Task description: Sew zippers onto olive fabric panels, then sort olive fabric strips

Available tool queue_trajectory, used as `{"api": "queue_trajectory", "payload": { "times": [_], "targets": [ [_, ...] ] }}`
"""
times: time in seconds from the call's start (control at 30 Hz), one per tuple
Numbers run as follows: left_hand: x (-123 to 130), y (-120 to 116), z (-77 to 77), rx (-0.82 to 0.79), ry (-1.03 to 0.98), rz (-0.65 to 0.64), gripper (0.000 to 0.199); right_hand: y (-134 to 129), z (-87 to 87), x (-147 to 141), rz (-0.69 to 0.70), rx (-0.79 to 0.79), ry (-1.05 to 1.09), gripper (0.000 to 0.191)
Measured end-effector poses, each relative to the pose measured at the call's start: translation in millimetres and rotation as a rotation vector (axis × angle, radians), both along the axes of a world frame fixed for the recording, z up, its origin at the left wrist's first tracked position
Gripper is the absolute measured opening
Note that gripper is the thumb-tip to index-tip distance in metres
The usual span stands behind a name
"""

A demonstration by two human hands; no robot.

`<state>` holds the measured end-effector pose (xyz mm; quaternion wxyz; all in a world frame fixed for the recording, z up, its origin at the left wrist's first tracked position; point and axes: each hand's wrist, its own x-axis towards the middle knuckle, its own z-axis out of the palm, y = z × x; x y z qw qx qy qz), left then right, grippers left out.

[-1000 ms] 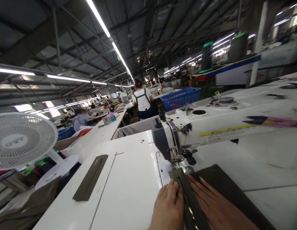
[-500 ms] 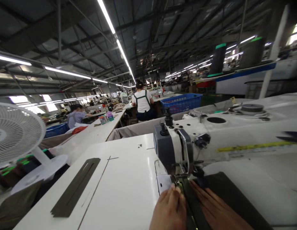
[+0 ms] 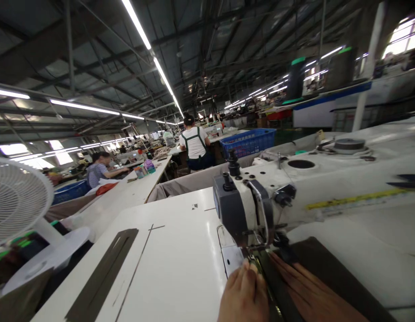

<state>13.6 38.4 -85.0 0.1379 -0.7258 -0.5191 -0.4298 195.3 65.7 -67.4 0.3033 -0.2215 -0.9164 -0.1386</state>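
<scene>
A white and grey sewing machine stands over the right side of the white table. Under its presser foot lies dark olive fabric with a shiny, gold-coloured zipper strip along it. My left hand, fingers bent and pressed together, holds the fabric edge just in front of the foot. To the right, my right hand lies flat on the fabric with its fingers stretched toward the needle area. Dark fabric strips rest in a stack on the left of the table.
A white fan stands at the far left. Scissors and a yellow measuring tape lie on the machine's right. A blue basket and a seated person are ahead; another person is farther left.
The view has shifted slightly, and the fan stands farther left in it. Both hands stay by the presser foot on the fabric. The person at left has an arm stretched out farther.
</scene>
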Motion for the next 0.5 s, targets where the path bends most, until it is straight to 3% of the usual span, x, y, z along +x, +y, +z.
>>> {"api": "queue_trajectory", "payload": {
  "times": [0.2, 0.27, 0.5],
  "targets": [
    [-10.4, -4.6, 9.1, -0.068, 0.147, -0.122, 0.024, -2.4, 10.2, -0.8, 0.015, -0.008, -0.025, 0.051],
    [-14.6, -6.6, 9.0, -0.079, 0.153, -0.09, 0.024, -2.0, 14.1, -0.4, 0.036, -0.003, -0.005, 0.051],
    [-6.7, 0.6, -16.3, -0.083, 0.041, 0.007, 0.024, 0.3, 22.0, -0.5, 0.069, 0.001, 0.008, 0.049]
  ]
}}
